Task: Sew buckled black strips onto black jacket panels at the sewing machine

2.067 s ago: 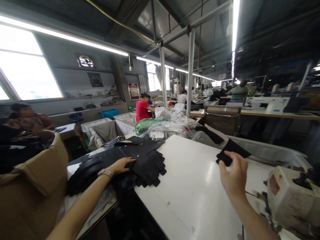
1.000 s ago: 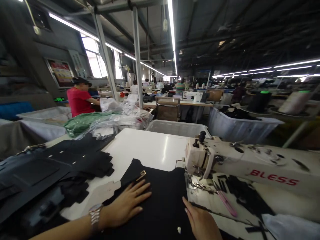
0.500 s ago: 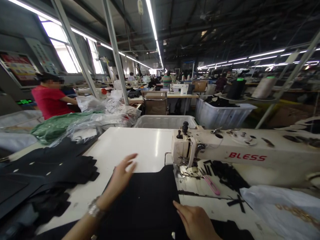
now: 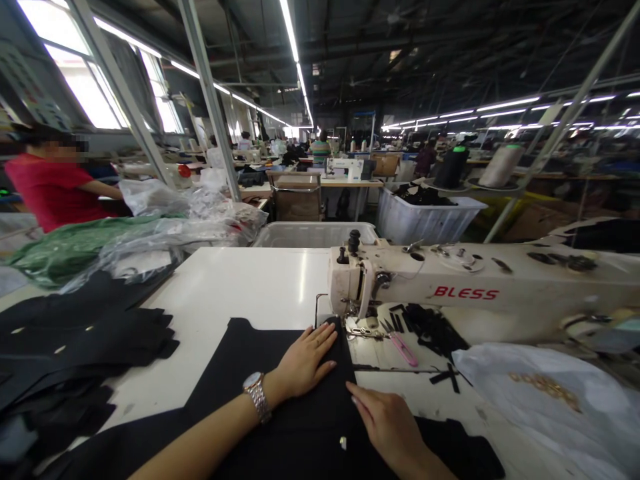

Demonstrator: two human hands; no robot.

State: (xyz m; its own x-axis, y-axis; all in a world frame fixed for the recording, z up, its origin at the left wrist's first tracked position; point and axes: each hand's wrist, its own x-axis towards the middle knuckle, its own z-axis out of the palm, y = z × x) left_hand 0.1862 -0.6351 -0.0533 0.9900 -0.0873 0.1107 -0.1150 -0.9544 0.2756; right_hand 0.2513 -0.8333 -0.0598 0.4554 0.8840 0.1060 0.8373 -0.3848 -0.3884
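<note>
Black fabric [image 4: 260,360] lies on the white table, its far right corner beside the needle area of the sewing machine [image 4: 410,273]. My left hand [image 4: 305,360] rests flat on the fabric just left of the machine's presser area, fingers stretched out; a watch is on the wrist. At the fabric's right edge is my right hand [image 4: 387,420], its index finger extended along the edge and the thumb below it. Its other fingers curl out of sight, so a hold on the cloth cannot be made out.
Pink-handled scissors [image 4: 404,349] and black scraps [image 4: 435,333] lie by the machine. A white bag with gold-coloured pieces [image 4: 540,380] sits right. Dark cut pieces [image 4: 75,333] are stacked left. A person in red [image 4: 50,177] works beyond.
My left hand has moved right and come down flat on the fabric near the needle area. My right hand stays at the fabric's edge. The view has shifted a little to the right.
</note>
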